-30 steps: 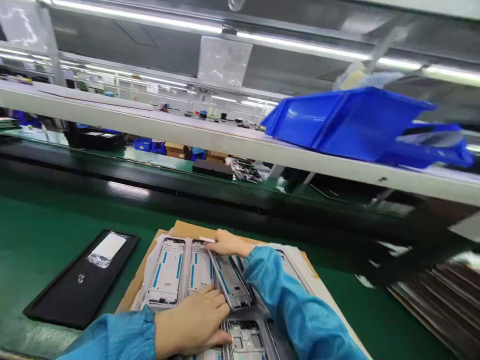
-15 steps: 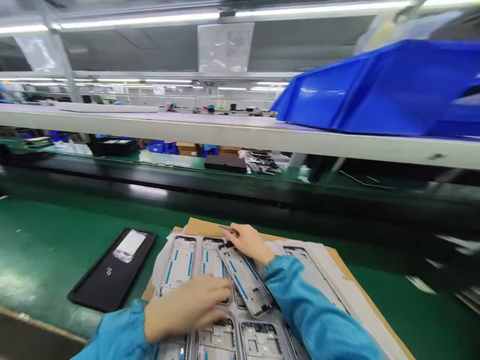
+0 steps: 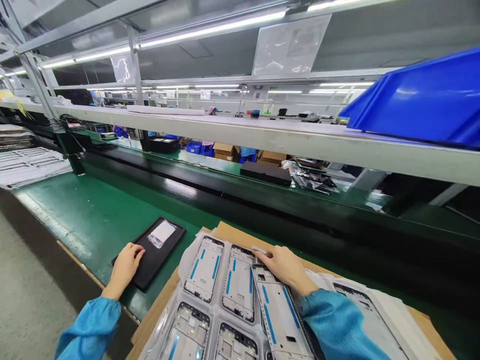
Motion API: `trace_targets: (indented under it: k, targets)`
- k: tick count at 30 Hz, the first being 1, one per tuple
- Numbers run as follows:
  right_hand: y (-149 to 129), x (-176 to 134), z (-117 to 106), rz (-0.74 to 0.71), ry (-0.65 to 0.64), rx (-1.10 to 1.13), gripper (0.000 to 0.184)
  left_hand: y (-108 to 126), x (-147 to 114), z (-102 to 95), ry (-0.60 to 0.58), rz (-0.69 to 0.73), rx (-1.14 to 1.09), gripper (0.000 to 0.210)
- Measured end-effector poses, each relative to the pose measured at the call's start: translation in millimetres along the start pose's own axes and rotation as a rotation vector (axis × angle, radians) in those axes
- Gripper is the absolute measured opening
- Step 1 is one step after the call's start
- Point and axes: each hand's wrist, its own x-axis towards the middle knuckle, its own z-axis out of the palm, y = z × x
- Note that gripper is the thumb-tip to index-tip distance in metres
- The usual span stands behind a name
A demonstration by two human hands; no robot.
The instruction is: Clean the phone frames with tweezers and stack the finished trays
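My left hand (image 3: 125, 266) rests at the left edge of a shallow black tray (image 3: 156, 262), its fingertips pinched together; whatever they hold is hidden. A small clear bag with a white label (image 3: 162, 234) lies on that tray. My right hand (image 3: 287, 267) is closed on a slim grey tool (image 3: 260, 251), whose exact kind I cannot make out. Beneath this hand, a phone middle frame (image 3: 279, 312) with blue strips lies tilted over its neighbours. Other phone frames (image 3: 204, 269) sit in pockets of a translucent plastic tray (image 3: 216, 305).
Brown cardboard (image 3: 232, 233) lies under the plastic tray on the green bench (image 3: 97, 205). A black channel (image 3: 225, 197) runs behind it. Overhead, a white shelf (image 3: 240, 134) carries a blue bin (image 3: 420, 100). More trays (image 3: 33, 162) are stacked at the far left.
My left hand has moved left from above the phone frames to the black tray, where its fingers are pinched. My right hand stays by the tilted frame. The view has turned left.
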Motion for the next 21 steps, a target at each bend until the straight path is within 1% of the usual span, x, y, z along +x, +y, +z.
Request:
trace_targets:
  k: [4, 8, 14, 17, 21]
  targets:
    - [2, 2, -2, 0.096, 0.020, 0.064, 0.038, -6, 6, 6.6, 0.004, 0.011, 0.027, 0.025]
    - [-1, 7, -1, 0.127, 0.033, 0.153, 0.033, -9, 10, 5.4, 0.010, 0.065, 0.014, 0.035]
    - [-8, 7, -1, 0.119, 0.020, 0.218, 0.033, -9, 16, 1.5, 0.039, 0.107, 0.049, 0.025]
    - [-10, 1, 1, 0.107, 0.007, 0.214, 0.031, -5, 19, 1.1, 0.046, 0.149, 0.076, 0.019]
    - [-11, -6, 4, 0.091, 0.014, 0.178, 0.030, -1, 24, -0.9, 0.078, 0.174, 0.085, 0.018]
